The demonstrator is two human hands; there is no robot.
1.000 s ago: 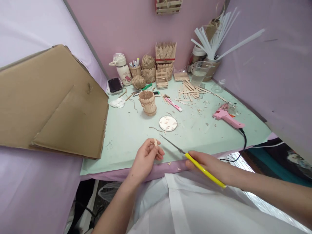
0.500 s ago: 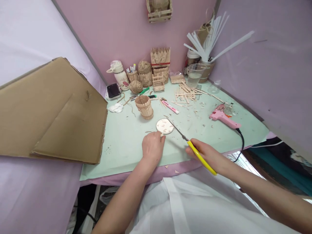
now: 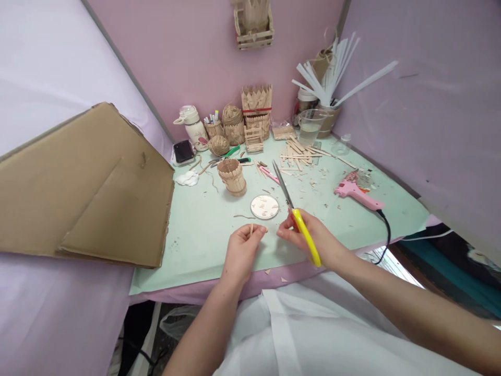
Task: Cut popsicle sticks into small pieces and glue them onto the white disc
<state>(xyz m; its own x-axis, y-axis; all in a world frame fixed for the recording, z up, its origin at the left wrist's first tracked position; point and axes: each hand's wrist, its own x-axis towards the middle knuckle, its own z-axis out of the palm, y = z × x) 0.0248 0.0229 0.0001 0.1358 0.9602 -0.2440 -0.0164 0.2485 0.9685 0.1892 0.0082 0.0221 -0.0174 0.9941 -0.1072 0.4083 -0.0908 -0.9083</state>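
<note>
My left hand [image 3: 242, 249] pinches a small piece of wooden stick [image 3: 251, 228] between thumb and fingers, just above the pale green table mat [image 3: 203, 224]. My right hand [image 3: 313, 241] grips yellow-handled scissors [image 3: 295, 216]; their blades are closed and point away from me toward the back of the table. The two hands are close together near the front edge. Just beyond them lies a small round white lid [image 3: 265, 207] with wooden bits in it. A stick-built cup [image 3: 232, 176] stands behind the lid.
A big cardboard sheet [image 3: 86, 188] leans at the left. A pink glue gun [image 3: 354, 192] with a black cord lies at the right. Loose craft sticks [image 3: 299, 150], a pink cutter [image 3: 270, 175], twine balls, a bottle [image 3: 191, 122], a phone [image 3: 183, 151] and a plastic cup [image 3: 310, 126] crowd the back.
My left hand drew back from the round lid and lifted the stick piece. My right hand swung the scissors from pointing left to pointing away and moved closer to the left hand.
</note>
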